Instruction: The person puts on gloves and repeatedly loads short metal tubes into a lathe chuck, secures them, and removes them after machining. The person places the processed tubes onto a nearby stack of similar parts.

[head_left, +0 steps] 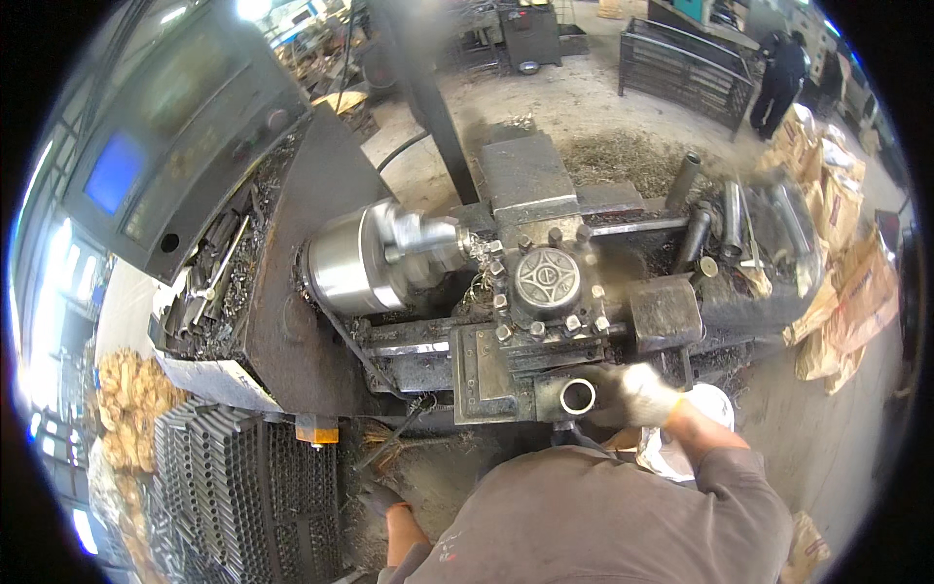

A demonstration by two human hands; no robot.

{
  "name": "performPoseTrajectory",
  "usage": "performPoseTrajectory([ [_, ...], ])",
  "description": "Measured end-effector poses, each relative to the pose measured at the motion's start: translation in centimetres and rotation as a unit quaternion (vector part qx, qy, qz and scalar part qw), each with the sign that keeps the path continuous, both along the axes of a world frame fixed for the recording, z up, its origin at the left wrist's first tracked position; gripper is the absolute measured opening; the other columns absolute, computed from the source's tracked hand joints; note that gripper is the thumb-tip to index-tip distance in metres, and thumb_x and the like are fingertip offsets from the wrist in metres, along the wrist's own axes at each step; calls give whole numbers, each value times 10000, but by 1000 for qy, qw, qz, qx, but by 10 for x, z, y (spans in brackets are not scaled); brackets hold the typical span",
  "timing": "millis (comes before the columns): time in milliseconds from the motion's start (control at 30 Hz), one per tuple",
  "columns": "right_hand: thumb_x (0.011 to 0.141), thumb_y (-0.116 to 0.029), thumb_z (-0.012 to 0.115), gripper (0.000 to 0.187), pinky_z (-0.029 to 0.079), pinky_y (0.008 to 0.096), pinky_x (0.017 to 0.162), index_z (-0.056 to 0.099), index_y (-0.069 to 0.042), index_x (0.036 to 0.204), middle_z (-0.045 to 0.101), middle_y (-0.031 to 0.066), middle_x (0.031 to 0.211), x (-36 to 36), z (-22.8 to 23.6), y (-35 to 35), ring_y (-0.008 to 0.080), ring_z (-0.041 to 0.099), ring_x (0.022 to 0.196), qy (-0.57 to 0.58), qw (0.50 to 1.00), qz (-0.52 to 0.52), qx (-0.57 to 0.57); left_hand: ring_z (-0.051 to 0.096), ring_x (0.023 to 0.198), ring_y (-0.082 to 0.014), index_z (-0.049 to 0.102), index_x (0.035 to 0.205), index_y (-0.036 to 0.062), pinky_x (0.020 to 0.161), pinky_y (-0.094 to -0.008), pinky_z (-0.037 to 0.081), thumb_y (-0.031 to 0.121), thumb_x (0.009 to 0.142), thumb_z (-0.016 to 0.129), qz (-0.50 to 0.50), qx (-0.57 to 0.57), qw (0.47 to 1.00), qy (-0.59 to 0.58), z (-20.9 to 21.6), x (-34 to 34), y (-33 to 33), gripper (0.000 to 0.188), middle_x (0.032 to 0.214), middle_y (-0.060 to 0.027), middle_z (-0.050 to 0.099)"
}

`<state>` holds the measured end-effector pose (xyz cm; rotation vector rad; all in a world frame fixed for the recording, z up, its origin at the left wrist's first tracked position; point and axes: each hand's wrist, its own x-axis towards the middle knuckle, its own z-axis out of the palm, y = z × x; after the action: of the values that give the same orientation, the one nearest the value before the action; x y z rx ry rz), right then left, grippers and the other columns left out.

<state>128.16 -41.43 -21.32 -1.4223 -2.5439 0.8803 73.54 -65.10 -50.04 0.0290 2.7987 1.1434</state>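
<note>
My right hand, in a pale, dirty glove, is at the front of the lathe carriage, beside a round tube end. Its fingers are dark and blurred, so what they grip, if anything, is hidden. My left hand, dark-gloved, hangs low at the left near a straw brush; its finger position is unclear. Above the carriage sits the tool post, ringed with several square-headed bolts. To its left, the shiny chuck has blurred jaws and a blurred workpiece, with curled chips at its right end.
Stacked metal tubes stand at the lower left. A chip-filled tray lies below a control cabinet with a blue screen. Loose tubes and a caliper rest right. Paper sacks, a white bucket and a distant person also show.
</note>
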Motion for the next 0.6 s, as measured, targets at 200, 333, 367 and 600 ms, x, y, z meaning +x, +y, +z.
performPoseTrajectory([
  [200, 850, -73, 828, 196, 625, 358, 801, 799, -13, 1035, 802, 159, 1019, 2, 112, 106, 234, 779, 889, 282, 945, 81, 148, 615, 1243, -455, 564, 1454, -15, 1042, -496, 481, 515, 1108, 482, -54, 82, 985, 141, 94, -25, 49, 638, 1439, -274, 609],
  [333, 894, -422, 805, 599, 575, 395, 1042, 697, -128, 1405, 712, 120, 1395, -80, 142, 207, 285, 722, 1192, 67, 990, 125, -6, 643, 1207, -416, 594, 1413, -9, 1018, -475, 507, 491, 1120, 474, -148, 72, 959, 230, 114, -37, 61, 592, 1354, -253, 648],
  [367, 908, -453, 784, 637, 504, 391, 1146, 663, -140, 1449, 651, 120, 1483, -96, 144, 226, 277, 644, 1330, -15, 990, 111, -89, 649, 1202, -393, 609, 1395, -7, 1020, -467, 510, 470, 1122, 482, -152, 54, 958, 238, 112, -40, 60, 564, 1366, -242, 647],
  [600, 954, -403, 760, 634, 404, 384, 1216, 597, -172, 1522, 617, 57, 1528, -172, 85, 265, 230, 474, 1495, -33, 910, 315, -267, 662, 1000, -250, 638, 1273, -25, 812, -385, 540, 391, 1092, 569, -156, 248, 954, 56, 97, -74, 66, 459, 1114, -171, 694],
])
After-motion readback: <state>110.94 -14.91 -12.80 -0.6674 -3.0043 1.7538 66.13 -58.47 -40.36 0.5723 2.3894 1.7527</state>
